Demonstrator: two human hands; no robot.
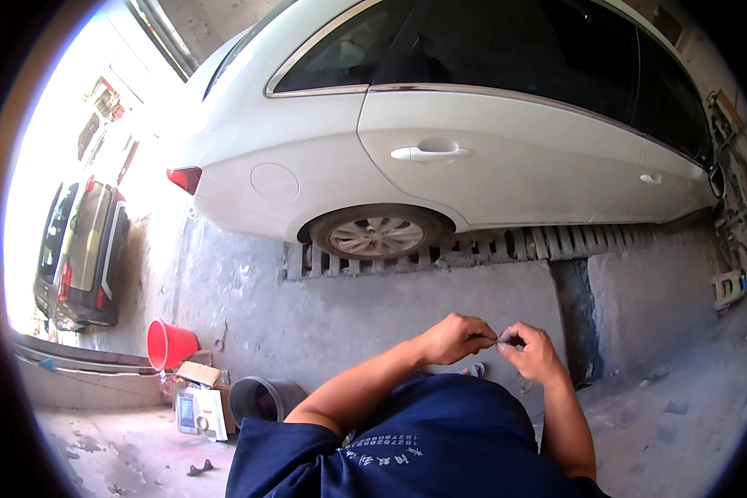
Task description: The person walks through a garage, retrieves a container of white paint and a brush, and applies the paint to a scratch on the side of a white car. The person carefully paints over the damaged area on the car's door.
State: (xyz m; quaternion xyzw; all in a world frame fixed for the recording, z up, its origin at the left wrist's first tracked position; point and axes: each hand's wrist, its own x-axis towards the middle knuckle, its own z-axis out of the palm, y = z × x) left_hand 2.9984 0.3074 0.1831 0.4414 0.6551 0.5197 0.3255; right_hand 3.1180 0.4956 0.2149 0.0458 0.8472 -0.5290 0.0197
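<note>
At the lower middle, in front of my dark blue T-shirt (415,448), my left hand (456,339) and my right hand (528,352) meet fingertip to fingertip, both closed in a pinch. A small dark thing, too small to make out, seems to be held between them. Beyond them stands a white car (506,158), its rear door and rear wheel (373,232) facing me.
A slatted floor grate (506,249) runs beneath the car, beside a dark trench (577,311). At left are a red bucket (170,342), a grey bucket (257,402), cardboard boxes (197,375) and another car (87,257) outside. Clutter (729,286) lines the right side.
</note>
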